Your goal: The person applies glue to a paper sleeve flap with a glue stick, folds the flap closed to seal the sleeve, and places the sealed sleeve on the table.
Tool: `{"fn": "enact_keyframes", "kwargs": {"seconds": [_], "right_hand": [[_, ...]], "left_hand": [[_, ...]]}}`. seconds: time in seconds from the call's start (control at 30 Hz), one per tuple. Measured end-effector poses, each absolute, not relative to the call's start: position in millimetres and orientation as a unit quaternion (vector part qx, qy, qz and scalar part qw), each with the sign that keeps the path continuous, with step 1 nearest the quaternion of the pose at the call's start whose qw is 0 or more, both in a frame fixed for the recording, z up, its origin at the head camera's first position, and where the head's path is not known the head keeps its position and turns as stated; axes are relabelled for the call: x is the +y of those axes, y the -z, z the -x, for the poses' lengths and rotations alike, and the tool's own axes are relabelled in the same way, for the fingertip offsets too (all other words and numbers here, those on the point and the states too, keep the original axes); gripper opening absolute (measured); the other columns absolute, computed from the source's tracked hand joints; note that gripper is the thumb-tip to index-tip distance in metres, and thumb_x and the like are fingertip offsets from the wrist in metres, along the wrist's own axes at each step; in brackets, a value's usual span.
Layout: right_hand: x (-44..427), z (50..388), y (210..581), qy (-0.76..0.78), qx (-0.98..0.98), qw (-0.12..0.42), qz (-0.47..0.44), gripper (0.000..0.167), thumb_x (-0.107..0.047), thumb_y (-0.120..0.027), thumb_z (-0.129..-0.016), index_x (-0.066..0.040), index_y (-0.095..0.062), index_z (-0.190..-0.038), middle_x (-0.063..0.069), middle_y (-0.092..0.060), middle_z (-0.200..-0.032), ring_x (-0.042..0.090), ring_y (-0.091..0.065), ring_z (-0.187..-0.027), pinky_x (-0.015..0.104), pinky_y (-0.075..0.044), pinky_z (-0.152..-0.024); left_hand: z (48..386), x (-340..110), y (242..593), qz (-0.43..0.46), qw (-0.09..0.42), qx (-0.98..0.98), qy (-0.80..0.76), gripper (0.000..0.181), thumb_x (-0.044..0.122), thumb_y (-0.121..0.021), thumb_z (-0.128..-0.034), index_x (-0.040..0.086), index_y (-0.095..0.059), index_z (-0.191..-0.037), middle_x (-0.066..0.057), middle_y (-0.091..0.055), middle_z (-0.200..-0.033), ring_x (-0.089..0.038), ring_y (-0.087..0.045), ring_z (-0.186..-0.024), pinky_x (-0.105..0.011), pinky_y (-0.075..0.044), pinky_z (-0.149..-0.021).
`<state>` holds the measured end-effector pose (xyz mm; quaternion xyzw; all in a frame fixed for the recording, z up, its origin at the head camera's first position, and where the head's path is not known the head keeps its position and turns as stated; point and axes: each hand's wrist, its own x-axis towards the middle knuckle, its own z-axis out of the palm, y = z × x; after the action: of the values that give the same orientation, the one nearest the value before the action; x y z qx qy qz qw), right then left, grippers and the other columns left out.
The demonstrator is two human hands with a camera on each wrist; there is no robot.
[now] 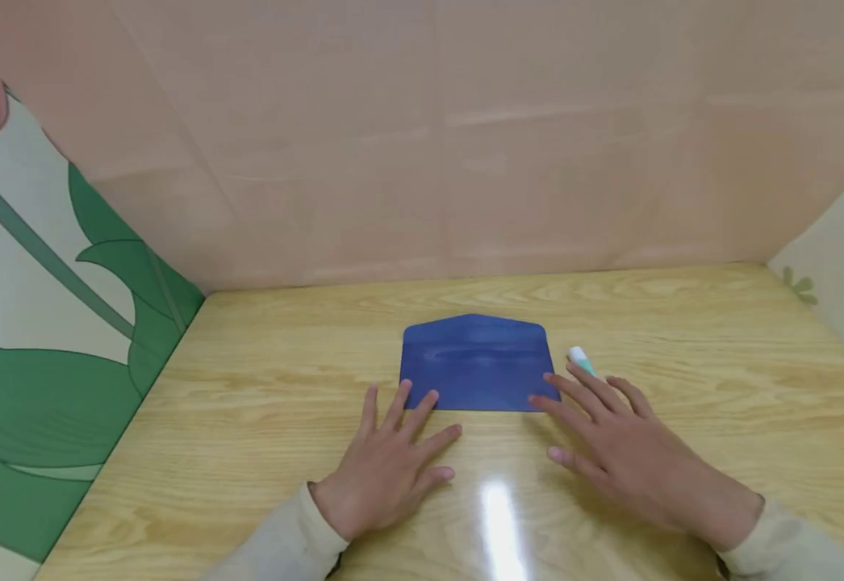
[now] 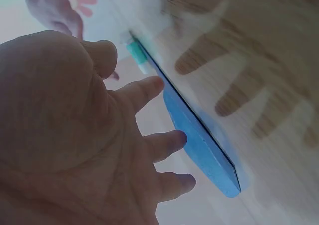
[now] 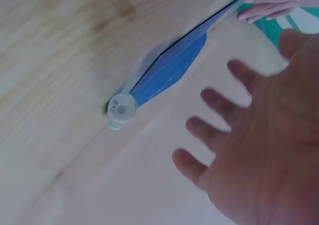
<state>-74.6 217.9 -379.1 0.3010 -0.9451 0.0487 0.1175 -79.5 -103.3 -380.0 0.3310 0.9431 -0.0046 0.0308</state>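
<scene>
A blue envelope (image 1: 476, 367) lies on the wooden table with its pointed flap spread away from me. My left hand (image 1: 386, 476) has its fingers spread at the envelope's near left corner. At the near right corner my right hand (image 1: 633, 452) is held with fingers apart, holding nothing. A glue stick (image 1: 580, 360) with a white cap and green body lies right of the envelope, partly hidden by the right fingers. In the right wrist view the round end of the glue stick (image 3: 122, 108) shows beside the envelope (image 3: 172, 68). Whether the fingertips touch the envelope I cannot tell.
The wooden table (image 1: 262, 347) meets a pinkish-beige covering (image 1: 429, 161) at its back edge. To the left stands a panel with green leaves (image 1: 30, 403) and a pink flower. A pale panel (image 1: 843, 242) rises on the right. Light glares off the table's near part.
</scene>
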Motion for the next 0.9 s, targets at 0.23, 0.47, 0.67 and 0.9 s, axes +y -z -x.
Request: {"fn": "enact_keyframes", "kwargs": {"seconds": [0.23,0.47,0.67,0.9], "right_hand": [[230.2,93.5,374.8,-0.037,-0.957,0.156,-0.241,0.061,-0.046,-0.066,-0.091,-0.019,-0.049,-0.144,0.009,-0.048,-0.148,0.036,-0.037,-0.141,0.055,-0.030,-0.105],[237.4,115.5,369.7,-0.045,-0.974,0.114,-0.190,0.063,-0.041,-0.070,-0.090,-0.011,-0.049,-0.142,0.019,-0.058,-0.133,0.044,-0.053,-0.123,0.063,-0.043,-0.094],[243.9,127.4,366.8,-0.054,-0.988,0.023,-0.144,0.070,-0.042,-0.070,-0.091,-0.008,-0.042,-0.145,0.029,-0.060,-0.120,0.048,-0.062,-0.098,0.057,-0.055,-0.070],[245.9,129.4,368.6,-0.039,-0.989,-0.016,-0.145,0.066,-0.041,-0.071,-0.090,-0.012,-0.046,-0.143,0.022,-0.065,-0.113,0.037,-0.065,-0.089,0.049,-0.056,-0.062]], "left_hand": [[77.4,-102.1,379.8,-0.347,0.021,0.937,0.024,0.049,0.053,-0.032,-0.1052,0.039,-0.038,-0.152,-0.005,-0.026,-0.165,-0.039,-0.018,-0.153,-0.070,-0.017,-0.117],[75.1,-103.3,377.9,-0.368,0.061,0.927,0.040,0.055,0.058,-0.032,-0.1029,0.041,-0.031,-0.155,-0.001,-0.019,-0.167,-0.035,-0.016,-0.154,-0.065,-0.029,-0.115],[74.3,-101.9,379.0,-0.381,0.061,0.921,0.058,0.062,0.063,-0.032,-0.1005,0.039,-0.026,-0.157,-0.001,-0.016,-0.168,-0.034,-0.016,-0.154,-0.064,-0.029,-0.116],[72.5,-102.2,377.4,-0.387,0.043,0.918,0.077,0.063,0.062,-0.034,-0.1004,0.036,-0.027,-0.157,0.000,-0.019,-0.167,-0.033,-0.020,-0.154,-0.062,-0.029,-0.117]]}}
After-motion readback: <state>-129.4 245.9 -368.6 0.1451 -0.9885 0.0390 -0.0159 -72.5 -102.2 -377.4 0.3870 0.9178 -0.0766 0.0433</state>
